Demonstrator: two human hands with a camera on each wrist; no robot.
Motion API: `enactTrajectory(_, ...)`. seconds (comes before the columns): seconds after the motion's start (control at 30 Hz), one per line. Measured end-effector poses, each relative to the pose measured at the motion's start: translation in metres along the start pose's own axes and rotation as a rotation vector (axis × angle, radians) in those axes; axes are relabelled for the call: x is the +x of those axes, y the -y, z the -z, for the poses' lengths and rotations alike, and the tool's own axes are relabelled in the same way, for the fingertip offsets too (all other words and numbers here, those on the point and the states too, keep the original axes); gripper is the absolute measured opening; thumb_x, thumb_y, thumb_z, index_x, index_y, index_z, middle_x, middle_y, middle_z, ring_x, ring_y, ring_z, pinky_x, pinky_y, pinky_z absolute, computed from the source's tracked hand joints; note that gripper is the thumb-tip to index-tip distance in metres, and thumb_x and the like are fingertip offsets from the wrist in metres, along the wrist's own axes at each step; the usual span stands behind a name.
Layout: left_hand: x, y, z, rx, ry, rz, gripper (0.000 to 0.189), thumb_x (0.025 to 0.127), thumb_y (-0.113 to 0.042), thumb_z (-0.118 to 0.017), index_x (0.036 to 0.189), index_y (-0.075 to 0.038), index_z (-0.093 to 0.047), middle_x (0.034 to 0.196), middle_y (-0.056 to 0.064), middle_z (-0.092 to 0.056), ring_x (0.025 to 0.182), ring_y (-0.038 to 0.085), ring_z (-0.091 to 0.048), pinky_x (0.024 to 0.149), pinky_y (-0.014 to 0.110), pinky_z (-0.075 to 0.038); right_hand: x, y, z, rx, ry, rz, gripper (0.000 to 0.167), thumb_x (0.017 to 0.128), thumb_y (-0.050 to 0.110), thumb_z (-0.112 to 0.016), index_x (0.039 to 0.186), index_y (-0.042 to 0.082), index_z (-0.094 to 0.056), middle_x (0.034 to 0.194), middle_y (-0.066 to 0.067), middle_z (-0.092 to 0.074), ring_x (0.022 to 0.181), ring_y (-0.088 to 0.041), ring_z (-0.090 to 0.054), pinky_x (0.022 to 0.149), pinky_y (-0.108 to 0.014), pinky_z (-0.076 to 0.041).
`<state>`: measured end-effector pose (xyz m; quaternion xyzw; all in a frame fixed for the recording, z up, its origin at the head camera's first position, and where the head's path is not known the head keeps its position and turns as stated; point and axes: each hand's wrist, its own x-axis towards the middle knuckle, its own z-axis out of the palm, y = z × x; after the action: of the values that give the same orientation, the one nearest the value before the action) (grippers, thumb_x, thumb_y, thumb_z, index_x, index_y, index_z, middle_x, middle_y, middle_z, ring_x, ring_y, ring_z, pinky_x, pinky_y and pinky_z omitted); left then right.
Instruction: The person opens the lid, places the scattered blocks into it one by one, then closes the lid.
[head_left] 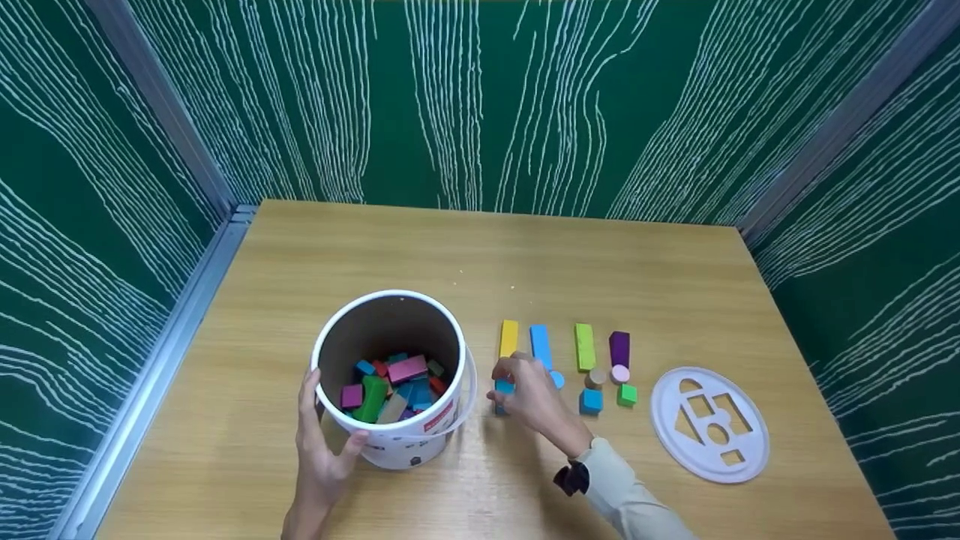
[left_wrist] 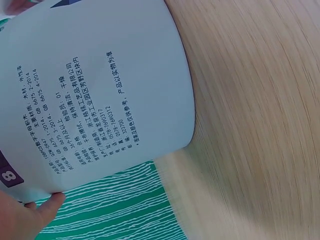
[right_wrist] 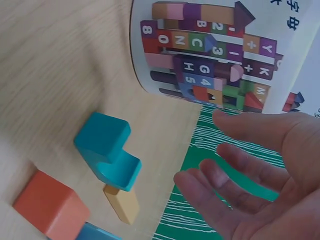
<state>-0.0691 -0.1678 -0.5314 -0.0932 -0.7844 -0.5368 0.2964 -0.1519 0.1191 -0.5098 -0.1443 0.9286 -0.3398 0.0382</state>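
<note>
Evidently, in the head view, a round white bucket, apparently plastic (head_left: 405,454), is held by the left hand (head_left: 324,461), its thumb and fingers set about the near-left rim. Inside, smooth coloured blocks (head_left: 406,369) are jumbled. Beside the bucket, on the wood-grained table (head_left: 480,255), the right hand (head_left: 531,395) is poised with bent fingers over a teal block (head_left: 502,388). Four long bars, the first a yellow rectangular bar (head_left: 508,337), are laid roughly in a row, with small cylinders and cubes nearer. Farther right, a flat white lid (head_left: 694,454) pierced with geometric holes is laid.

From the left wrist, the bucket's smooth curved wall is seen, printed with dark text (left_wrist: 85,110) and touched by fingertips.

From the right wrist, the fingers are seen loosely parted, nothing gripped. The teal block, hollowed by a rounded notch, is placed between the yellow bar and an orange-red block with flat faces (right_wrist: 52,207). It would probably be pinched best across its parallel flat sides, with neighbouring blocks avoided and the bucket braced.
</note>
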Motion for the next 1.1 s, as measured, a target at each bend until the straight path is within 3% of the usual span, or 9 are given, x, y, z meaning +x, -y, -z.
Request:
enactTrajectory(0.17, -0.001, -0.001, 0.000, 0.013, 0.011, 0.047, 0.086, 0.075, -0.015, -0.069, 0.148, -0.006, -0.024, 0.152, 0.013, -0.027, 0.137, 0.021, -0.027, 0.109, 0.024, -0.026, 0.000, -0.002, -0.005, -0.003, 0.001, -0.043, 0.014, 0.076, 0.010, -0.078, 0.087, 0.007, -0.069, 0.087, -0.006, -0.061, 0.079, -0.022, -0.058, 0.071, -0.034, -0.055)
enactTrajectory(0.4, 0.001, -0.001, 0.000, 0.021, 0.002, 0.019, 0.085, 0.077, -0.019, -0.069, 0.148, -0.006, -0.025, 0.151, 0.014, -0.028, 0.136, 0.020, -0.028, 0.107, 0.019, -0.026, -0.001, -0.005, -0.011, -0.016, 0.005, -0.102, 0.017, 0.075, 0.009, -0.078, 0.089, 0.004, -0.069, 0.085, -0.004, -0.061, 0.077, -0.018, -0.058, 0.070, -0.033, -0.056)
enactTrajectory(0.63, 0.001, -0.001, 0.001, 0.016, 0.001, 0.016, 0.085, 0.076, -0.020, -0.069, 0.148, -0.007, -0.024, 0.151, 0.013, -0.028, 0.136, 0.020, -0.028, 0.107, 0.019, -0.026, -0.001, -0.013, -0.018, -0.026, -0.040, -0.079, 0.018, 0.074, 0.006, -0.078, 0.089, 0.002, -0.070, 0.083, -0.006, -0.061, 0.074, -0.018, -0.058, 0.065, -0.028, -0.055)
enactTrajectory(0.87, 0.002, -0.001, 0.000, -0.015, -0.008, 0.009, 0.087, 0.073, -0.017, -0.070, 0.147, -0.005, -0.026, 0.151, 0.012, -0.028, 0.132, 0.030, -0.031, 0.106, 0.020, -0.029, -0.001, -0.021, -0.026, -0.073, -0.051, -0.090, 0.019, 0.075, 0.009, -0.078, 0.088, -0.001, -0.069, 0.083, -0.010, -0.060, 0.072, -0.020, -0.057, 0.060, -0.027, -0.054)
enactTrajectory(1.1, 0.001, -0.001, 0.001, 0.006, -0.003, 0.025, 0.086, 0.074, -0.015, -0.069, 0.148, -0.006, -0.025, 0.151, 0.013, -0.028, 0.134, 0.027, -0.030, 0.106, 0.019, -0.028, -0.002, -0.022, -0.035, -0.132, -0.003, -0.189, 0.023, 0.075, 0.019, -0.079, 0.086, 0.003, -0.067, 0.082, -0.010, -0.058, 0.073, -0.020, -0.054, 0.064, -0.029, -0.053)
